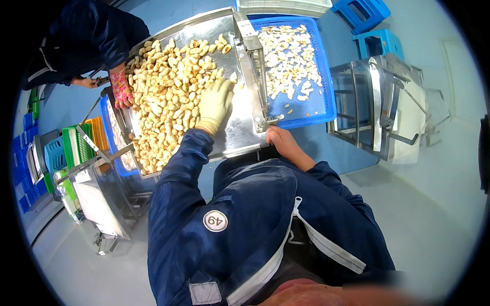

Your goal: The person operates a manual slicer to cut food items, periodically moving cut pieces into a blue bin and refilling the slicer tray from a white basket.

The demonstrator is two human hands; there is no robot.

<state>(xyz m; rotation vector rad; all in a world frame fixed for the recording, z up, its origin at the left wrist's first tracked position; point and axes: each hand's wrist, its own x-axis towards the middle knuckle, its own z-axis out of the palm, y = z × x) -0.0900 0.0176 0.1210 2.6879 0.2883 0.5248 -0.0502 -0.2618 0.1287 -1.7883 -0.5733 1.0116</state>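
Note:
My left hand (216, 101), in a pale cream glove, lies palm down with extended fingers on a stainless steel tray (229, 134), at the right edge of a heap of stubby, pale, brown-tipped mushrooms (168, 91). One pale piece (233, 78) is by its fingertips; whatever is under the palm is hidden. A metal cutting device (249, 72) with a spring runs along the tray's right side. My bare right hand (281, 140) has curled fingers at this device's near end; whether they hold a handle cannot be seen. Beyond the device, pale slices (291, 57) lie in a blue perforated crate (328, 88).
At the upper left, a co-worker's pink patterned glove (121, 90) touches the heap's left edge. Another blue crate (124, 172) stands below the tray's left side. Metal frames (361, 107) and blue stools (379, 42) stand right; green baskets (74, 147) stand left.

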